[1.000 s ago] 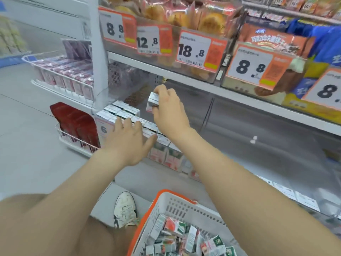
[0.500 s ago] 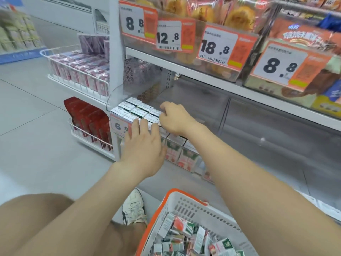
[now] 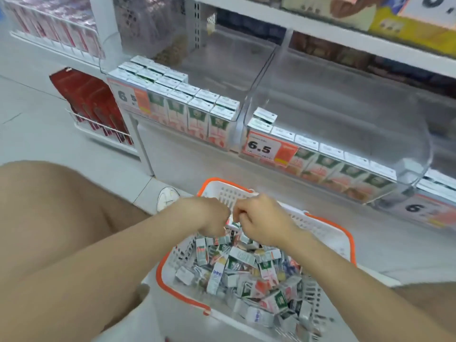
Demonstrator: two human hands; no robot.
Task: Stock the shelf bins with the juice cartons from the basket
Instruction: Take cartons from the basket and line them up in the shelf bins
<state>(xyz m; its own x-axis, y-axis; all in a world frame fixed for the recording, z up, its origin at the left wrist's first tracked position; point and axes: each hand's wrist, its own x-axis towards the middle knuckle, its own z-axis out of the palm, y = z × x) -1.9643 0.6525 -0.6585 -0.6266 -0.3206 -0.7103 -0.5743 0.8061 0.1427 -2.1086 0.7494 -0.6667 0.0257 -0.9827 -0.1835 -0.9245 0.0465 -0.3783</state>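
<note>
Both hands have come down from the left bin to the basket since half a second ago.

Grip: left hand (image 3: pixel 208 217) and right hand (image 3: pixel 262 220) side by side over the basket's far end, knuckles almost touching. Fingers of both curled under, pointing down into the pile. Fingertips hidden, so cannot tell whether either has hold of a carton.

Basket (image 3: pixel 351 245): white, orange rim, on the floor between the person's knees. It holds a loose heap of juice cartons (image 3: pixel 241 257) lying every way.

Left bin (image 3: pixel 229 60): clear plastic. Cartons stand upright, packed several rows deep at the front left; the back is bare.

Right bin (image 3: pixel 345 102): one row of upright cartons along the front wall, plus a single carton (image 3: pixel 265 115) behind it at the left end. Price tag (image 3: pixel 269 149) reading 6.5 on the front.

Around: red boxes (image 3: pixel 93 104) in a wire rack to the left of the shelving. Shoe (image 3: pixel 168 198) just beyond the basket's far left corner. Upper shelf goods blurred.
</note>
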